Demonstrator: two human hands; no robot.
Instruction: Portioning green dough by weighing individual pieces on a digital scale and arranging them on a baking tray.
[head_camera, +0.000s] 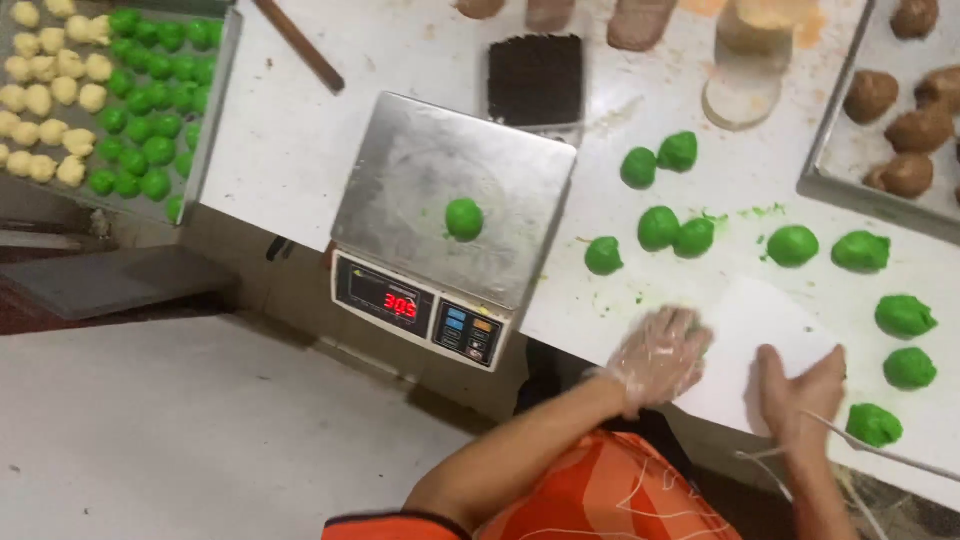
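1. far left: tray (222, 70) of yellow and green dough balls (140, 130) hangs over the table edge at its near corner; i judge a knock could tip it. its left part is cut off.
2. scale (455, 180) sits skewed on the table edge, with one green ball (464, 218) alone on the pan. round ball on smooth steel, so i reckon it could roll off if the table is jolted. i leave the red display unread.
3. left hand (660, 355), in a thin clear glove, rests on a white sheet (745, 340) at the table's near edge; fingers look loosely curled and close together, and i can't tell whether they pinch anything.
4. right hand (800, 385), bare, lies flat on the same sheet, fingers pressed together. a thin white strand (880, 448) trails past it; what it is, i can't tell. could snag.
5. loose green lumps (795, 245) lie spread on the table, the nearest ones by the edge; i judge a sweeping wrist could push one off.
6. right: tray of brown lumps (905, 125), cut off. objects along the top are cropped, unidentifiable.
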